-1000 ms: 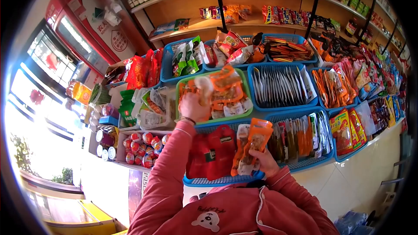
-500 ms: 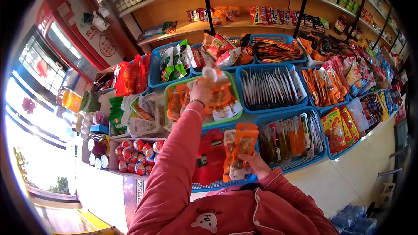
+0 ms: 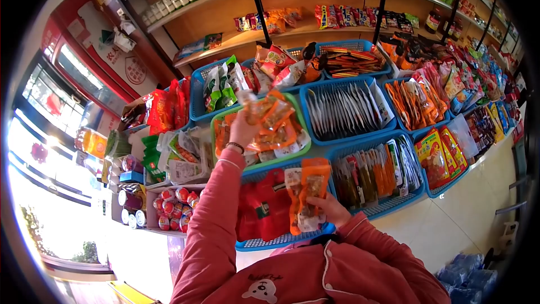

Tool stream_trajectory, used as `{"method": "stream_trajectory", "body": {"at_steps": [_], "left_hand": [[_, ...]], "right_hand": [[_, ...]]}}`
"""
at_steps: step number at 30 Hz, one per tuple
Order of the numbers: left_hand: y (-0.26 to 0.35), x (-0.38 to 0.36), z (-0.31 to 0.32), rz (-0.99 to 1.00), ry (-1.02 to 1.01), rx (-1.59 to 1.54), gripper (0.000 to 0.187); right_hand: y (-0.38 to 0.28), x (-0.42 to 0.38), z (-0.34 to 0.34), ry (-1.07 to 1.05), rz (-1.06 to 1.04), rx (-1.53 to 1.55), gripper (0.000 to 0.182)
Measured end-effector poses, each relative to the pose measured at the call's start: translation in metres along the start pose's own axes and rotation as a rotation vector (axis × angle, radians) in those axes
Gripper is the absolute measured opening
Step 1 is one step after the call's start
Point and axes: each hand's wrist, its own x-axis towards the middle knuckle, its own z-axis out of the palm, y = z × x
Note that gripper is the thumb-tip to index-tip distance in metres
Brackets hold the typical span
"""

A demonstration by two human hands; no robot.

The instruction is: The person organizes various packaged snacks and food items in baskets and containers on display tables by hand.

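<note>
My left hand [image 3: 243, 130] is over the green basket [image 3: 308, 142] and is closed on a clear-and-orange snack packet [image 3: 256, 108]. More orange snack packets [image 3: 284, 129] lie in that basket below and beside it. Close to my body, my right hand [image 3: 331, 210] grips a few orange snack packets [image 3: 314, 183] upright, thumb across their front. They stand above a blue basket [image 3: 281, 241] that holds red packages [image 3: 264, 208].
Blue baskets of upright packets [image 3: 349, 112] and flat pouches [image 3: 374, 177] sit to the right. At left are a clear plastic tub [image 3: 185, 171] and red-and-white wrapped eggs [image 3: 177, 208]. Shelves [image 3: 315, 25] with snack bags run behind.
My left hand has moved left and slightly down, with orange packets now showing more plainly by its fingers. My right hand keeps its packets nearly in place. The whole view has shifted a little.
</note>
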Motion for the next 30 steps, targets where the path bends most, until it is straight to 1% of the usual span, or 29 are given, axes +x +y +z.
{"method": "stream_trajectory", "body": {"at_steps": [1,2,3,5,6,7,9,10,11,13,14,15,17,18,19,21,22,24,25,27,28,29,30], "left_hand": [[0.027,-0.011,0.002,0.151,-0.074,0.104,0.055],[0.051,-0.009,0.006,0.2,-0.296,0.199,0.073],[0.058,-0.014,0.017,0.2,-0.295,0.197,0.073],[0.065,-0.026,0.035,0.231,-0.325,0.819,0.093],[0.06,-0.022,0.04,0.2,-0.379,0.901,0.104],[0.064,-0.022,0.039,0.204,-0.377,0.901,0.104],[0.074,-0.022,0.034,0.076,-0.464,0.823,0.1],[0.077,-0.024,0.03,0.072,-0.423,0.773,0.094],[0.065,-0.023,0.03,0.075,-0.429,0.778,0.094],[0.032,-0.016,0.027,0.119,-0.356,0.552,0.083],[0.032,-0.02,0.022,0.047,-0.284,0.455,0.069],[0.023,-0.021,0.018,0.053,-0.287,0.461,0.069],[0.016,-0.023,0.008,0.09,-0.088,0.159,0.056],[0.012,-0.023,0.001,-0.092,-0.092,0.001,0.046],[0.012,-0.026,-0.006,-0.152,-0.097,-0.136,0.038],[-0.005,-0.026,-0.013,-0.215,-0.117,-0.453,0.032],[-0.018,-0.024,-0.017,-0.217,-0.114,-0.452,0.032],[-0.041,-0.019,-0.024,-0.416,-0.107,-0.697,0.027],[-0.039,-0.021,-0.029,-0.418,-0.105,-0.697,0.027],[-0.034,-0.024,-0.038,-0.475,-0.199,-1.068,0.027],[-0.032,-0.026,-0.042,-0.53,-0.167,-1.132,0.028],[-0.031,-0.028,-0.045,-0.53,-0.165,-1.133,0.028],[-0.03,-0.029,-0.049,-0.552,-0.158,-1.074,0.029]], "right_hand": [[-0.004,-0.002,0.003,0.006,0.028,-0.06,0.037],[-0.006,-0.002,0.005,0.01,0.056,-0.12,0.038],[-0.005,-0.001,0.004,0.011,0.056,-0.121,0.038],[-0.001,0.0,0.0,-0.011,0.044,-0.116,0.038],[0.0,-0.001,0.0,-0.01,0.043,-0.117,0.038],[0.002,-0.001,0.001,-0.002,0.007,-0.115,0.038],[0.002,0.0,0.001,0.007,-0.037,-0.109,0.037],[0.002,-0.001,0.001,0.008,-0.041,-0.088,0.037],[0.004,-0.002,0.001,0.008,-0.043,-0.065,0.037],[0.002,-0.004,-0.001,-0.005,-0.031,-0.05,0.037],[0.001,-0.004,0.0,-0.017,-0.014,-0.043,0.037],[-0.001,-0.005,0.002,-0.018,-0.021,-0.037,0.037],[-0.006,-0.009,0.006,-0.017,-0.011,-0.056,0.037],[-0.006,-0.008,0.006,-0.019,-0.012,-0.056,0.037],[-0.005,-0.007,0.006,-0.022,-0.022,-0.061,0.037],[-0.005,-0.006,0.006,-0.027,-0.028,-0.065,0.037],[-0.005,-0.005,0.006,-0.023,-0.019,-0.092,0.037],[-0.005,-0.004,0.006,-0.019,-0.008,-0.122,0.037],[-0.002,-0.003,0.004,-0.021,-0.011,-0.117,0.037],[0.0,-0.001,0.001,-0.023,-0.011,-0.115,0.037],[0.0,-0.001,0.0,-0.027,-0.009,-0.121,0.037],[0.0,0.0,0.0,-0.03,-0.007,-0.126,0.037],[0.0,-0.001,0.0,-0.032,-0.005,-0.128,0.037]]}}
